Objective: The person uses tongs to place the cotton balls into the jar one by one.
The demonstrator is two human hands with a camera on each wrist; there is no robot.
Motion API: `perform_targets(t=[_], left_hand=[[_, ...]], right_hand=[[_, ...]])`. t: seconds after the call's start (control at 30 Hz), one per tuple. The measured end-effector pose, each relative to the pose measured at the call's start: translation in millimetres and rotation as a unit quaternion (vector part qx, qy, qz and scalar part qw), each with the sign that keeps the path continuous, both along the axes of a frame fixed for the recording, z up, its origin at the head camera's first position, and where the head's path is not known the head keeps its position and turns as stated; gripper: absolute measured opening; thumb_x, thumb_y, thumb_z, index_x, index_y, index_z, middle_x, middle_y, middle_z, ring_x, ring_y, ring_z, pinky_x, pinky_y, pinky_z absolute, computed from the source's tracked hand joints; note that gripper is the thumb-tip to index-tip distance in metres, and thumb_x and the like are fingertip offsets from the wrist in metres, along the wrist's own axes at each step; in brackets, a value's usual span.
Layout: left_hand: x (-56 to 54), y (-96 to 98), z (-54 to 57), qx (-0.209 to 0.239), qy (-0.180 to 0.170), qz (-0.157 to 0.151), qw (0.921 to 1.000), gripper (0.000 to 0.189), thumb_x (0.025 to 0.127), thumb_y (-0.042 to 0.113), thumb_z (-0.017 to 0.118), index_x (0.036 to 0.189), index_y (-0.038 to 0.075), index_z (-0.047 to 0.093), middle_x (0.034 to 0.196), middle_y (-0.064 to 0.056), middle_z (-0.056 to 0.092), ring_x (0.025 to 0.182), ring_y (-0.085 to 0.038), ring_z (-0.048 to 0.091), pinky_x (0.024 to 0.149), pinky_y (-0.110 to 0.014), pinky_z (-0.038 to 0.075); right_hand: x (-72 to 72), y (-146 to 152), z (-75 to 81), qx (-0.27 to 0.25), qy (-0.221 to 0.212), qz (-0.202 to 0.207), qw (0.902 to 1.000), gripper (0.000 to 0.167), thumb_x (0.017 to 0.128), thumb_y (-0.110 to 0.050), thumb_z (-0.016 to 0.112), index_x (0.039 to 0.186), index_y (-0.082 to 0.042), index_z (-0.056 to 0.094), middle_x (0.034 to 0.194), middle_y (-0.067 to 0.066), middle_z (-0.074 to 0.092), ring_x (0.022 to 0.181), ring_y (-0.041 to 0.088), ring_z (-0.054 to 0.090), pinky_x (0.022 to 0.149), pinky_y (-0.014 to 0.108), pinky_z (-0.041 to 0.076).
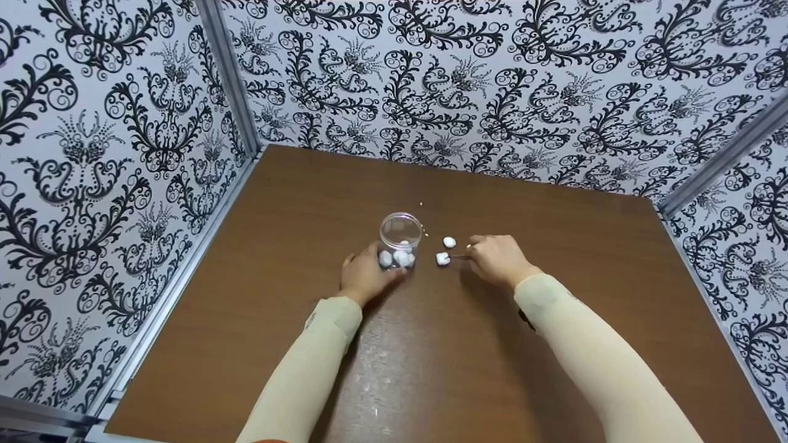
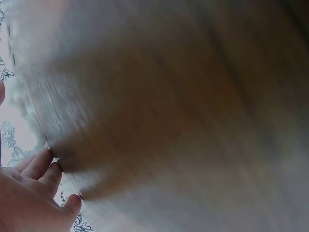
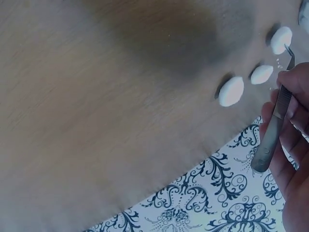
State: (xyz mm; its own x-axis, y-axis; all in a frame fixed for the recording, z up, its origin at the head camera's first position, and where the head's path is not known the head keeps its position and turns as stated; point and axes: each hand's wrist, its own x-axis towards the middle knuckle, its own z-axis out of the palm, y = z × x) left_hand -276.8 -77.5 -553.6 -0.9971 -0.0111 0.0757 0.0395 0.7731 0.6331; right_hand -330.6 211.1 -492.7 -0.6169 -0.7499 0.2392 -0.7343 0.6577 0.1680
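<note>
My left hand [image 1: 367,275] grips a clear plastic jar [image 1: 401,231] low on its side. Several white cotton balls [image 1: 403,258] lie in the bottom of that jar. In the left wrist view the fingers of the left hand [image 2: 36,191] show at the left edge, mostly beside a blur of tabletop. My right hand [image 1: 497,258] holds metal tweezers [image 3: 274,126] between thumb and fingers. The bent tips reach a cotton ball [image 3: 281,40] just right of the jar. Two more cotton balls, one in the middle [image 3: 261,74] and a larger one [image 3: 231,91], lie beside it.
Small white crumbs [image 1: 425,231] are scattered on the brown wooden table [image 1: 320,203] near the jar. Patterned black-and-white walls [image 1: 431,74] rise behind the table and at both sides, with metal frame posts [image 1: 231,80] at the corners.
</note>
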Motion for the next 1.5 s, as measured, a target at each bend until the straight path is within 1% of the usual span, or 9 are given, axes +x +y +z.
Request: perform_targets(t=[0.1, 0.27, 0.47, 0.6, 0.8, 0.93, 1.03, 1.23, 1.5], left_hand=[[-0.8, 0.0, -0.8, -0.002, -0.004, 0.000, 1.0000, 0.075, 0.081, 0.052, 0.078, 0.138, 0.010, 0.052, 0.126, -0.005, 0.066, 0.117, -0.022, 0.060, 0.115, -0.050, 0.021], [-2.6, -0.8, -3.0, -0.007, -0.005, 0.003, 1.0000, 0.076, 0.080, 0.054, 0.077, 0.138, 0.011, 0.052, 0.126, -0.005, 0.065, 0.117, -0.021, 0.060, 0.115, -0.049, 0.021], [-4.2, -1.7, -3.1, -0.023, -0.008, 0.006, 0.9997, 0.076, 0.080, 0.057, 0.077, 0.136, 0.011, 0.053, 0.124, -0.005, 0.066, 0.116, -0.021, 0.060, 0.113, -0.050, 0.024], [-4.0, -2.1, -2.4, -0.020, -0.007, 0.006, 0.9998, 0.075, 0.080, 0.056, 0.077, 0.135, 0.011, 0.054, 0.124, -0.005, 0.066, 0.116, -0.022, 0.060, 0.114, -0.050, 0.024], [-4.0, -2.4, -3.5, -0.015, -0.008, 0.006, 0.9998, 0.075, 0.080, 0.056, 0.077, 0.136, 0.012, 0.054, 0.125, -0.005, 0.066, 0.117, -0.021, 0.060, 0.114, -0.049, 0.023], [-5.2, -2.4, -6.6, -0.016, -0.007, 0.008, 0.9998, 0.076, 0.080, 0.057, 0.077, 0.136, 0.012, 0.054, 0.124, -0.005, 0.066, 0.116, -0.022, 0.060, 0.114, -0.049, 0.022], [-6.8, -2.5, -9.4, -0.015, -0.007, 0.011, 0.9998, 0.076, 0.079, 0.058, 0.077, 0.135, 0.012, 0.054, 0.123, -0.004, 0.066, 0.115, -0.022, 0.060, 0.115, -0.048, 0.022], [-7.6, -2.4, -12.2, -0.010, -0.007, 0.011, 0.9999, 0.076, 0.079, 0.057, 0.077, 0.135, 0.013, 0.054, 0.124, -0.004, 0.066, 0.116, -0.022, 0.059, 0.115, -0.048, 0.020], [-3.6, -1.0, -5.6, -0.020, -0.001, -0.002, 0.9998, 0.077, 0.080, 0.056, 0.076, 0.137, 0.010, 0.053, 0.124, -0.007, 0.067, 0.117, -0.022, 0.060, 0.114, -0.051, 0.023]], right_hand=[[-0.1, 4, 3.9, -0.010, -0.004, -0.001, 0.9999, 0.006, 0.081, -0.016, 0.078, 0.078, -0.014, 0.074, 0.075, 0.002, 0.056, 0.054, 0.027, 0.056, 0.044, 0.048, 0.046], [-1.0, 11, 12.0, -0.031, 0.006, 0.009, 0.9994, 0.007, 0.081, -0.014, 0.077, 0.075, -0.012, 0.073, 0.071, 0.002, 0.053, 0.051, 0.026, 0.053, 0.041, 0.047, 0.043], [-0.1, 15, 27.5, -0.033, 0.008, 0.012, 0.9994, 0.007, 0.080, -0.010, 0.068, 0.075, -0.011, 0.072, 0.071, 0.002, 0.051, 0.050, 0.025, 0.051, 0.040, 0.046, 0.042], [-1.3, 14, 39.6, -0.030, 0.010, 0.007, 0.9995, 0.008, 0.083, -0.012, 0.067, 0.078, -0.011, 0.074, 0.072, 0.001, 0.051, 0.052, 0.025, 0.052, 0.041, 0.045, 0.043], [-4.1, 5, 60.9, -0.035, 0.035, 0.017, 0.9986, 0.008, 0.084, -0.012, 0.066, 0.079, -0.012, 0.073, 0.074, 0.002, 0.052, 0.053, 0.025, 0.054, 0.042, 0.044, 0.044], [-5.4, -7, 75.4, -0.051, 0.058, 0.032, 0.9965, 0.009, 0.085, -0.012, 0.065, 0.079, -0.012, 0.072, 0.073, 0.001, 0.050, 0.052, 0.025, 0.052, 0.040, 0.043, 0.042], [-5.3, -18, 82.7, -0.057, 0.065, 0.039, 0.9955, 0.010, 0.086, -0.013, 0.065, 0.081, -0.012, 0.073, 0.072, 0.001, 0.049, 0.053, 0.024, 0.052, 0.040, 0.042, 0.042], [-4.4, -38, 88.1, -0.058, 0.064, 0.050, 0.9950, 0.010, 0.086, -0.014, 0.065, 0.082, -0.012, 0.074, 0.074, 0.001, 0.051, 0.057, 0.023, 0.055, 0.043, 0.042, 0.045], [-2.4, -57, 82.7, -0.048, 0.056, 0.067, 0.9950, 0.010, 0.086, -0.014, 0.066, 0.082, -0.013, 0.075, 0.076, 0.001, 0.055, 0.060, 0.023, 0.058, 0.046, 0.044, 0.047]])
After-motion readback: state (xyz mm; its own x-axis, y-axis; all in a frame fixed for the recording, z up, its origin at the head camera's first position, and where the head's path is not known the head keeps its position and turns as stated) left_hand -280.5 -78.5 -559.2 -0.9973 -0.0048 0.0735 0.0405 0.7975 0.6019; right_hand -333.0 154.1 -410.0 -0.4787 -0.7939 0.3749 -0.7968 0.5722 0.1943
